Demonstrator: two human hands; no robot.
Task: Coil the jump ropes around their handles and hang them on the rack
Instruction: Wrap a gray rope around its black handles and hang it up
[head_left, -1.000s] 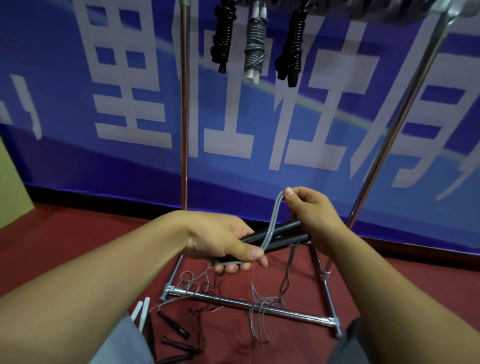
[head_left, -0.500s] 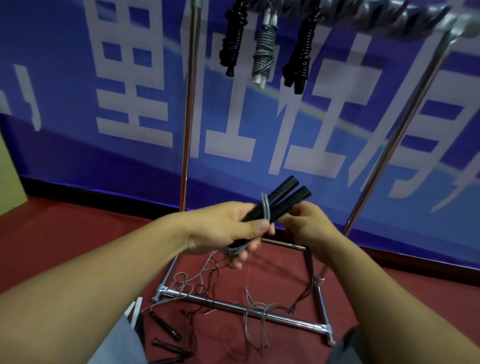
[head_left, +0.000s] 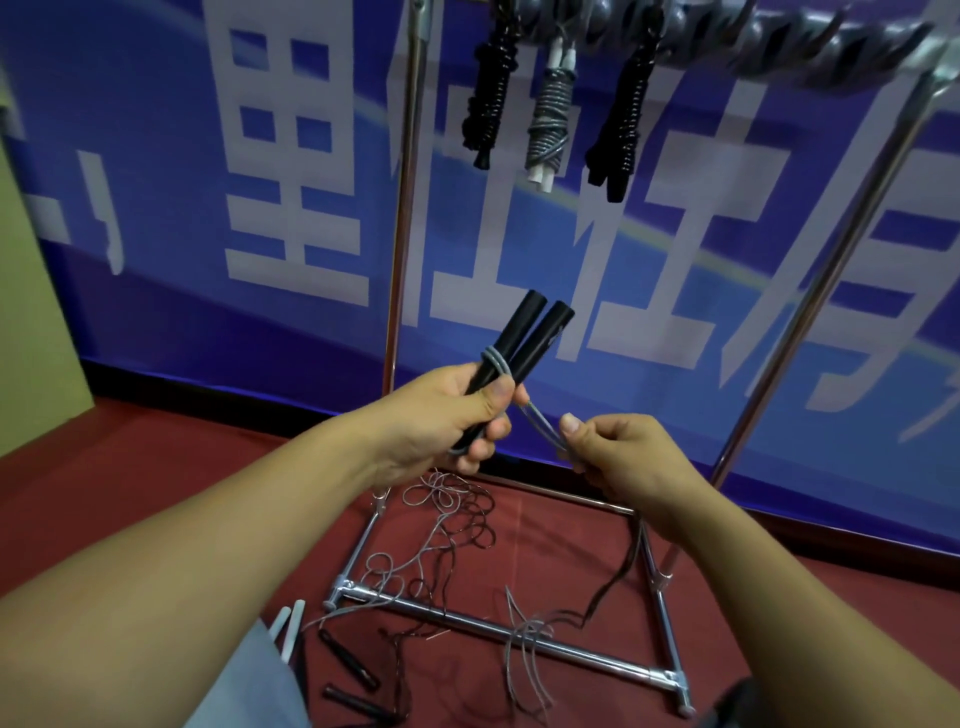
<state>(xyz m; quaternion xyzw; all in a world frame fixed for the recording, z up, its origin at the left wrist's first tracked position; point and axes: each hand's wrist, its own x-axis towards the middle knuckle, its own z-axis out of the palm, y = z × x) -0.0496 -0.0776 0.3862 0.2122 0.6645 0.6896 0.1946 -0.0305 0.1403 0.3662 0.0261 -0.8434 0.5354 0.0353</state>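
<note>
1. two black cylindrical jump rope handles (head_left: 524, 343) are gripped side by side in the left hand (head_left: 447, 421), fingers curled round them, tilted up to the right.
2. a thin grey rope (head_left: 535, 428) is wound over the handles and is pinched by the right hand (head_left: 623, 462).
3. three coiled ropes (head_left: 548, 109) are hung on the chrome metal rack (head_left: 400, 260).
4. loose ropes (head_left: 447, 525) are lying on the red floor (head_left: 156, 467).

Two black handles (head_left: 524, 343) lay side by side, tilted up-right, a few turns of grey rope (head_left: 496, 361) around them. Three coiled jump ropes (head_left: 550, 114) hung from the chrome rack (head_left: 402, 208).
</note>
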